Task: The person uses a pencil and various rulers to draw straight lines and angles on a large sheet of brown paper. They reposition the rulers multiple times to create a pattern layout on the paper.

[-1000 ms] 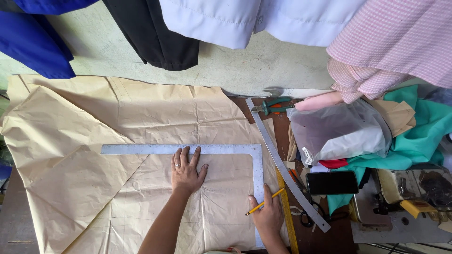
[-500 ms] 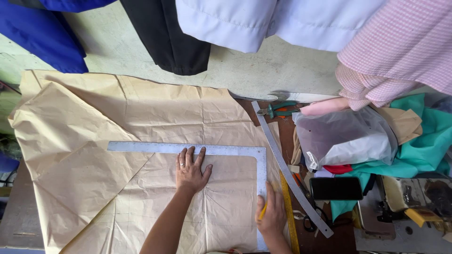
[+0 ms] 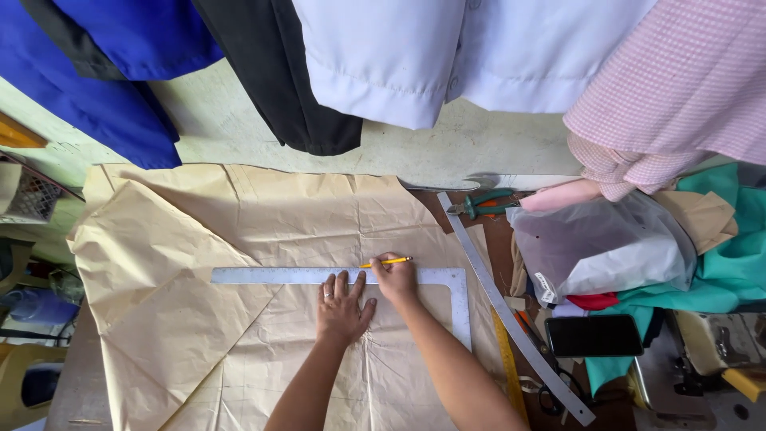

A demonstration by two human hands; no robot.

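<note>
Tan paper (image 3: 239,263) lay spread over most of the desk (image 3: 499,255). A metal square (image 3: 455,307) rested on the paper, its long arm running left to right. The left hand (image 3: 341,307) lay flat and open, fingers pressing on the square. Just beside it, the right hand (image 3: 395,279) gripped a yellow pencil (image 3: 387,262) along the square's upper edge.

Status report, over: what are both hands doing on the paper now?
Left hand flat on L-shaped metal ruler. Right hand holds yellow pencil at ruler's upper edge, over brown paper. Nothing in the way.
</note>
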